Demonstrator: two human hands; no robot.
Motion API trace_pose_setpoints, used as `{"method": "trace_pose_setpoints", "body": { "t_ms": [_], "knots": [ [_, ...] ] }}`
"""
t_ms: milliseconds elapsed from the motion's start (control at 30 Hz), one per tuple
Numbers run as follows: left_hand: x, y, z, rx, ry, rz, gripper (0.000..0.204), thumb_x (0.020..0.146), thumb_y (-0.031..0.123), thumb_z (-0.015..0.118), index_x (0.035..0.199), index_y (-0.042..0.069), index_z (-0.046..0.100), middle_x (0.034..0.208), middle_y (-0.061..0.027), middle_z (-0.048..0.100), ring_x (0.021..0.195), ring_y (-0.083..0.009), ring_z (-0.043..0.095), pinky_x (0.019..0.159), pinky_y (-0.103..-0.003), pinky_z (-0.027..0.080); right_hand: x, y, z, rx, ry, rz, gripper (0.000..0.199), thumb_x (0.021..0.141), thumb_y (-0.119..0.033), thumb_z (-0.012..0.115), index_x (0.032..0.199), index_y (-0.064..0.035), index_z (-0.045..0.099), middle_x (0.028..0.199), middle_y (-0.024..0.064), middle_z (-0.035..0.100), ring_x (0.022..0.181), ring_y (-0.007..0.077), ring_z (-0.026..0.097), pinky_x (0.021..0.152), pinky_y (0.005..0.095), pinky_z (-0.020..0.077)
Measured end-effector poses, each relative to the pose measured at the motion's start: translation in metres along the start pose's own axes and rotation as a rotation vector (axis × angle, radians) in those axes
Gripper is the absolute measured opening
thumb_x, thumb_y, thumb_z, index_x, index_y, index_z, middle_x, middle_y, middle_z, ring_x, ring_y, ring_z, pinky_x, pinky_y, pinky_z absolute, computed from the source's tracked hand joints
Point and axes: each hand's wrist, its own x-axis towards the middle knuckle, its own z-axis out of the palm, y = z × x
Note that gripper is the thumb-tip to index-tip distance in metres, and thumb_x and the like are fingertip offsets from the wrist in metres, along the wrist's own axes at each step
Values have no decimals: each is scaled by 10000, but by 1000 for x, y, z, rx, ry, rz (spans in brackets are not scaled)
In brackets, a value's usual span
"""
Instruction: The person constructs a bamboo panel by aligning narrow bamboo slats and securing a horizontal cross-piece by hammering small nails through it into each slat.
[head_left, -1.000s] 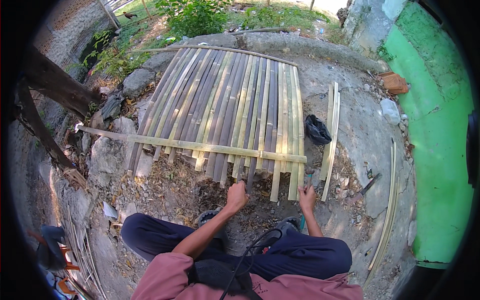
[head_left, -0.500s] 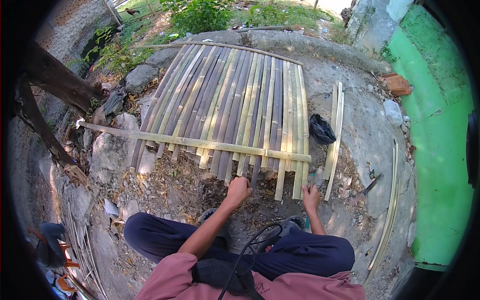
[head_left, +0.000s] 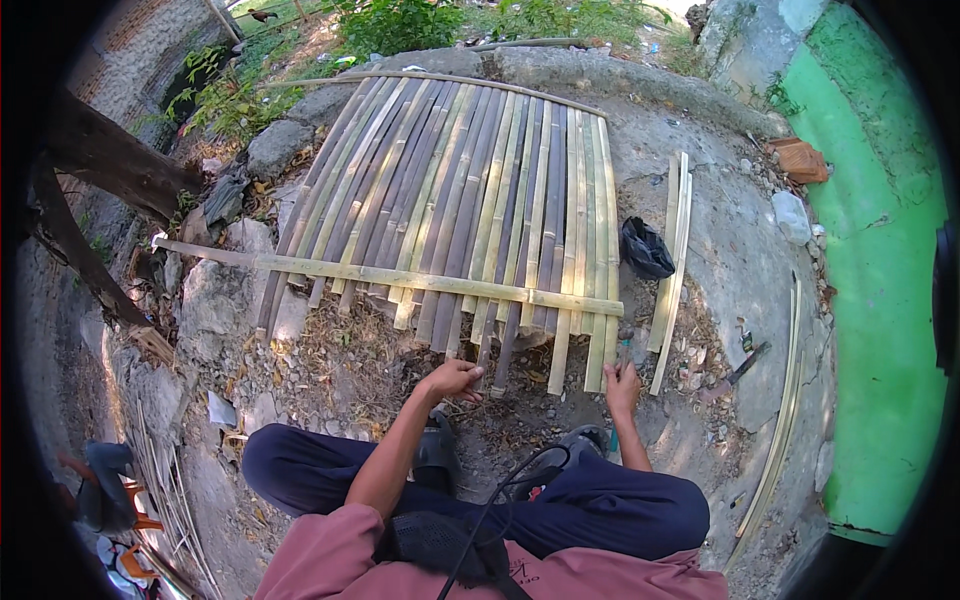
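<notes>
Bamboo slats [head_left: 455,190] of dark and pale colour lie side by side on the ground in front of me, their near ends uneven. A pale bamboo crosspiece [head_left: 400,277] runs over them near those ends. My left hand [head_left: 450,381] is beside the near end of a dark slat [head_left: 485,345], fingers loosely parted; whether they touch it I cannot tell. My right hand [head_left: 622,389] is closed near the end of a pale slat [head_left: 596,365] at the right side. A thin teal rod [head_left: 614,440] shows above and below this hand; its grip is hidden.
A far crosspiece [head_left: 480,84] lies along the top of the slats. Right of them are a black plastic bag [head_left: 645,248], loose bamboo strips [head_left: 672,270] and a blade-like tool [head_left: 738,370]. A green wall [head_left: 880,300] bounds the right; rocks [head_left: 215,300] and trunks [head_left: 120,165] the left.
My left hand has moved slightly left and down from the slat ends, and its fingers have loosened. My right hand stays in nearly the same place.
</notes>
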Motion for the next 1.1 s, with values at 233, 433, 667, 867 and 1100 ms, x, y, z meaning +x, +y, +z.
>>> {"method": "trace_pose_setpoints", "body": {
  "t_ms": [233, 433, 667, 867, 1100],
  "knots": [
    [14, -26, -17, -79, -140, 56, 633, 1118, 450, 623, 1492, -58, 576, 1169, -198, 769, 1019, -268, 813, 873, -374, 695, -4, -1, 1, 21, -14, 24, 371, 985, -314, 810, 1003, 2, 616, 821, 191, 701, 775, 415, 705, 725, 511, 530],
    [11, -17, -18, -67, -45, -8, 583, 1108, 429, 654, 1481, -16, 608, 1294, -199, 731, 1195, -315, 740, 994, -450, 650, -1, -7, 0, 27, -26, 42, 372, 979, -306, 817, 1001, -2, 605, 828, 199, 722, 788, 441, 722, 732, 521, 539],
    [12, 8, 19, -345, 153, 4, 516, 1171, 481, 487, 1475, 85, 613, 1482, -112, 635, 1315, -253, 614, 1101, -492, 463, -2, -1, -2, 13, -16, 52, 371, 980, -310, 816, 998, -3, 607, 820, 199, 715, 785, 431, 722, 723, 515, 536],
    [57, -11, 22, -617, 302, 217, 338, 1172, 329, 539, 1269, 49, 701, 1127, -63, 760, 1025, -159, 675, 901, -363, 520, -2, -3, 0, 26, -22, 36, 372, 988, -320, 804, 1016, -2, 613, 835, 198, 705, 796, 429, 709, 735, 520, 531],
    [77, -24, 37, -819, 437, 289, 222, 1152, 255, 597, 1171, 65, 711, 983, -13, 734, 870, -117, 654, 785, -300, 527, -4, -9, -2, -4, -32, -5, 368, 1002, -318, 781, 1032, 2, 601, 878, 211, 705, 849, 456, 701, 770, 546, 523]
  ]
}}
